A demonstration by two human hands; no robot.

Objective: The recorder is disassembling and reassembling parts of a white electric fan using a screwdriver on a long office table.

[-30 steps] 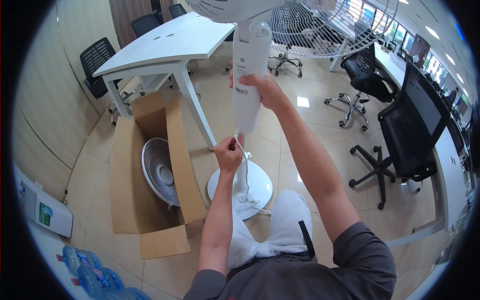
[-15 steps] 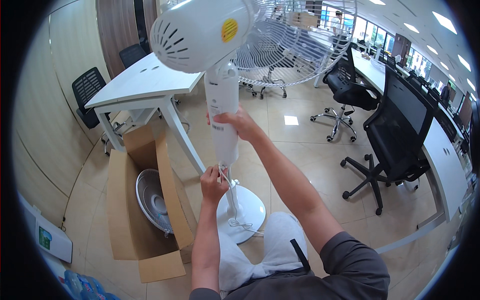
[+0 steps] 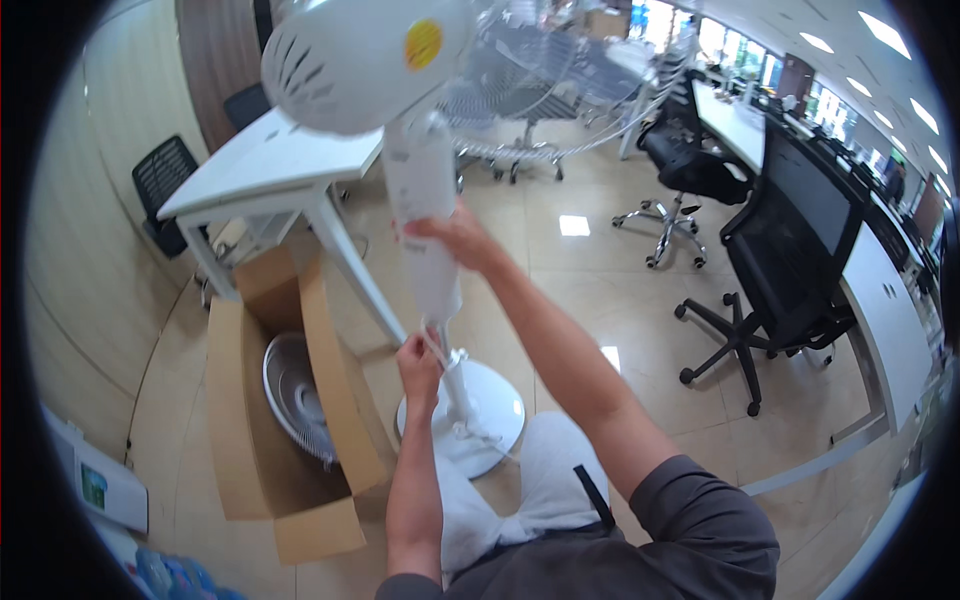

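Observation:
A white pedestal fan point(image 3: 420, 170) stands before me, its column leaning slightly left. The motor housing point(image 3: 350, 70) bears a round yellow sticker. The wire grille point(image 3: 560, 100) is blurred at the top. My right hand point(image 3: 450, 237) is closed around the column below the housing. At the column's lower end, my left hand point(image 3: 418, 362) pinches the white power cord point(image 3: 434, 345) beside the thin pole; its fingertips are partly hidden. Below, the pole meets a round white base point(image 3: 490, 400) on the floor, where more cord lies.
Left of the fan, an open cardboard box point(image 3: 235, 400) holds a loose fan grille point(image 3: 295, 390). A white table point(image 3: 270, 155) stands behind it. Black office chairs point(image 3: 790, 250) and a long desk point(image 3: 895, 310) are on the right. Wrapped blue bottles point(image 3: 175, 575) sit at lower left.
The fan's upper part has shifted left in view and leans more, both hands moving with it. Both keep their grip. The whole scene has also shifted slightly left.

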